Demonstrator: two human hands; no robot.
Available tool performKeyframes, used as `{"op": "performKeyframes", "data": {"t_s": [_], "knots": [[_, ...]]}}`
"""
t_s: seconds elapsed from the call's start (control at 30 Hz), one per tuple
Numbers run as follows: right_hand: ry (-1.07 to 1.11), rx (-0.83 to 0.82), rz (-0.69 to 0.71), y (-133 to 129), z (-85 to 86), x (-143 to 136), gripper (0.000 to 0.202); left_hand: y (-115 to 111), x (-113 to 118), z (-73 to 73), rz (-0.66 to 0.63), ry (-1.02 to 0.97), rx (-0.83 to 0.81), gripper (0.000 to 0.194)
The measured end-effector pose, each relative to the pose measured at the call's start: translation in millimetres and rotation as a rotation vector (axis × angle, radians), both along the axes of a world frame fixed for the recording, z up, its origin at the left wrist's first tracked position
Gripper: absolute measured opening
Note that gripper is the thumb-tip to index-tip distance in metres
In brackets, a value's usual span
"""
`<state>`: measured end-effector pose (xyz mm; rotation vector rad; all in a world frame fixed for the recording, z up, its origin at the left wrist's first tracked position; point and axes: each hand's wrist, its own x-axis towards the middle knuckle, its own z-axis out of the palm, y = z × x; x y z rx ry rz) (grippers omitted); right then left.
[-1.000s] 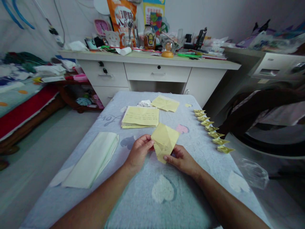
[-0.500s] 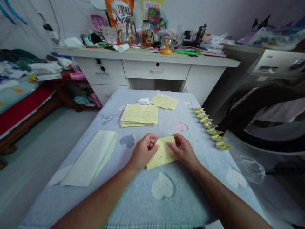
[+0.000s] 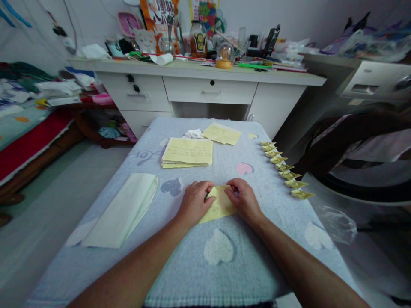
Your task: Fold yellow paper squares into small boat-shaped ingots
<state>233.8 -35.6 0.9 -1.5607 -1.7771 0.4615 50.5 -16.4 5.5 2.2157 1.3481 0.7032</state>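
A yellow sheet of paper point(image 3: 220, 204) with faint marks lies between my hands near the middle of the cloth-covered table. My left hand point(image 3: 196, 199) pinches its upper left edge between thumb and fingers. At the upper right edge, my right hand point(image 3: 242, 197) grips the same sheet, fingers curled. Beyond them sits a stack of yellow written sheets point(image 3: 188, 152), with more loose yellow paper point(image 3: 221, 133) behind it. Several small folded yellow paper boats point(image 3: 295, 184) stand in a row along the right edge.
A folded pale cloth or paper point(image 3: 123, 214) lies at the left on the table point(image 3: 180, 273). Crumpled white tissue point(image 3: 193, 134) is behind the stack. A cluttered white desk point(image 3: 192, 72) stands at the far side, a washing machine point(image 3: 369, 83) at the right.
Both hands have drawn slightly closer together on the sheet, and its top edge sits lower. The whole view has shifted a little.
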Motion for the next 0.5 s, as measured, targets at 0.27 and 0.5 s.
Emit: {"op": "performKeyframes", "data": {"t_s": [0.27,0.5], "knots": [[-0.175,0.111,0.143,-4,-3.0,2,0.021,-1,-3,-3.5,-0.032,0.123,0.112,0.026],[-0.256,0.146,0.273,-14,3.2,3,0.026,-1,-5,-6.4,-0.043,0.128,0.118,0.027]]}}
